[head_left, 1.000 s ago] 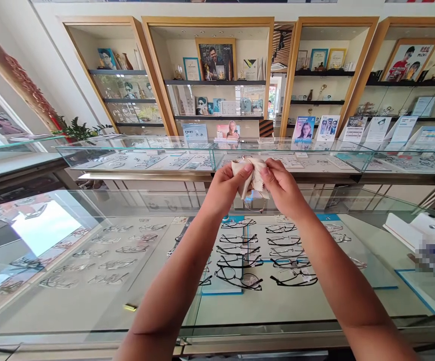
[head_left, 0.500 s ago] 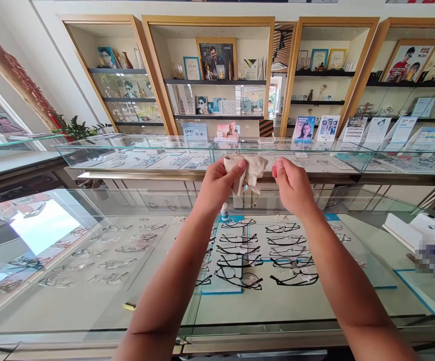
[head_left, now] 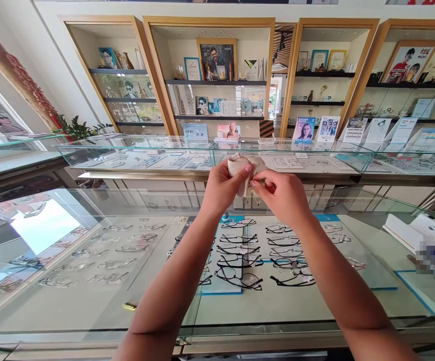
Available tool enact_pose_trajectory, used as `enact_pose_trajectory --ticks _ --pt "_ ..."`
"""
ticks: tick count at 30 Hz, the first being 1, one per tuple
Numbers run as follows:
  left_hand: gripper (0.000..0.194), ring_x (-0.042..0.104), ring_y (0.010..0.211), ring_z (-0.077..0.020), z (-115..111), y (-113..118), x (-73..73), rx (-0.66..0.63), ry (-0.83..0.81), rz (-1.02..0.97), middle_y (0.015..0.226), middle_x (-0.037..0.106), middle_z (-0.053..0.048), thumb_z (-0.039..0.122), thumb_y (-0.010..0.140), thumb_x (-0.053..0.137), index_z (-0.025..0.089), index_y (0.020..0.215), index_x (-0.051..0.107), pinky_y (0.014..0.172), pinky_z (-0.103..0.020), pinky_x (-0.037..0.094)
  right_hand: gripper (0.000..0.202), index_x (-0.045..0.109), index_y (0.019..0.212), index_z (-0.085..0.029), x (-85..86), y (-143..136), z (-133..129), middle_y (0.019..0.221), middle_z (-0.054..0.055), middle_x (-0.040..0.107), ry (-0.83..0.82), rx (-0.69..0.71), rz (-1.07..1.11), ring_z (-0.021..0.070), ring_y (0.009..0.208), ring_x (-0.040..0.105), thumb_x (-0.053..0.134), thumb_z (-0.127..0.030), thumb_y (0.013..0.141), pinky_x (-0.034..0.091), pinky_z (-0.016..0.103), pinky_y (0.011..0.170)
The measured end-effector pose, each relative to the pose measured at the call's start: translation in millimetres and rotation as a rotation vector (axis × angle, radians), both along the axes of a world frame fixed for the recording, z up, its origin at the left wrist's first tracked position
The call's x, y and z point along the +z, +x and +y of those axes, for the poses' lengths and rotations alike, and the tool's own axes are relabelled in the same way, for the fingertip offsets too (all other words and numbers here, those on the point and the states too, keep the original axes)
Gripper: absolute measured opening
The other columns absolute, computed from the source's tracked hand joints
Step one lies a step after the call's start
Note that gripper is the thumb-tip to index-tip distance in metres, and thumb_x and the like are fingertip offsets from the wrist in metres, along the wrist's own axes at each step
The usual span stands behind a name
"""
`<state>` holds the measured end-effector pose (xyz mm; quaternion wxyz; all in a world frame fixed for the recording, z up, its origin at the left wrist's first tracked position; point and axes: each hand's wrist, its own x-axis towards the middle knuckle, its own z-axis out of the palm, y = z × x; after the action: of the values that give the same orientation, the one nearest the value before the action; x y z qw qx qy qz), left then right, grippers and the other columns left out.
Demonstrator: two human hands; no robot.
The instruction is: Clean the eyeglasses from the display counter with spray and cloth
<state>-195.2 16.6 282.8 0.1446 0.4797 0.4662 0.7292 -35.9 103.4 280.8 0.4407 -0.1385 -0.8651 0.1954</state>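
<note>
My left hand is closed on a cream cloth, its thumb pressed on the front. A thin-rimmed pair of glasses hangs below the cloth, most of it covered by the folds and my fingers. My right hand meets the cloth from the right, thumb and forefinger pinching its edge near the left thumb. Both hands are held above the glass display counter. Beneath them a small bottle stands on the far part of the counter, partly behind my left forearm.
Rows of dark-framed glasses lie under the glass between my forearms, with paler frames to the left. A white box sits at the right. Another glass showcase runs across behind, before wooden wall shelves.
My right hand has moved left from beside the cloth and now pinches it. The cloth is bunched closer together, and less of the glasses shows below it.
</note>
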Motion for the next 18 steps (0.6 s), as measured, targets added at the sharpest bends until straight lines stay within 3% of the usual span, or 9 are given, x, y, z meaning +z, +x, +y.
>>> enact_pose_trajectory --ticks 4,8,11,14,18 --pt "0.036 0.063 0.067 -0.0104 2.2 0.8 -1.5 -0.01 0.011 -0.028 0.079 0.075 -0.002 0.045 0.08 0.099 0.018 0.088 0.078 0.062 -0.023 0.052 0.016 0.077 0.086 -0.023 -4.8 -8.2 6.3 0.064 -0.004 0.06 -0.127 0.095 0.028 0.0138 0.059 0.044 0.076 -0.032 0.099 0.033 0.035 0.064" --pt "0.04 0.067 0.07 -0.0119 0.1 -3.3 0.7 -0.148 0.005 -0.025 0.083 0.078 -0.002 0.038 0.071 0.104 0.018 0.093 0.077 0.065 -0.024 0.057 0.017 0.077 0.082 -0.023 -8.5 -14.7 16.6 0.08 0.001 0.072 -0.262 0.251 0.169 0.0161 0.07 0.054 0.078 -0.034 0.095 0.041 0.036 0.069" --pt "0.043 0.069 0.072 -0.0133 -2.3 -6.9 3.0 -0.234 -0.018 -0.007 0.086 0.079 -0.003 0.029 0.066 0.106 0.018 0.095 0.076 0.067 -0.026 0.061 0.022 0.078 0.086 -0.023 -8.7 -15.0 23.6 0.089 0.003 0.077 -0.401 0.393 0.111 0.0178 0.076 0.061 0.079 -0.043 0.094 0.047 0.037 0.074" --pt "0.038 0.067 0.068 -0.0131 -2.4 -6.1 3.1 -0.206 0.001 0.021 0.083 0.076 -0.002 0.029 0.07 0.103 0.019 0.094 0.075 0.063 -0.026 0.059 0.027 0.079 0.092 -0.023 -8.4 -13.9 27.5 0.092 0.004 0.081 -0.557 0.523 0.036 0.0193 0.082 0.069 0.081 -0.05 0.094 0.054 0.038 0.08" --pt "0.035 0.063 0.065 -0.0118 1.4 0.6 -0.4 -0.125 0.057 0.041 0.082 0.074 -0.002 0.038 0.078 0.1 0.019 0.093 0.074 0.059 -0.025 0.056 0.028 0.081 0.094 -0.023 -9.2 -14.5 28.4 0.1 0.005 0.084 -0.636 0.615 0.061 0.0202 0.094 0.075 0.087 -0.05 0.089 0.059 0.039 0.093"
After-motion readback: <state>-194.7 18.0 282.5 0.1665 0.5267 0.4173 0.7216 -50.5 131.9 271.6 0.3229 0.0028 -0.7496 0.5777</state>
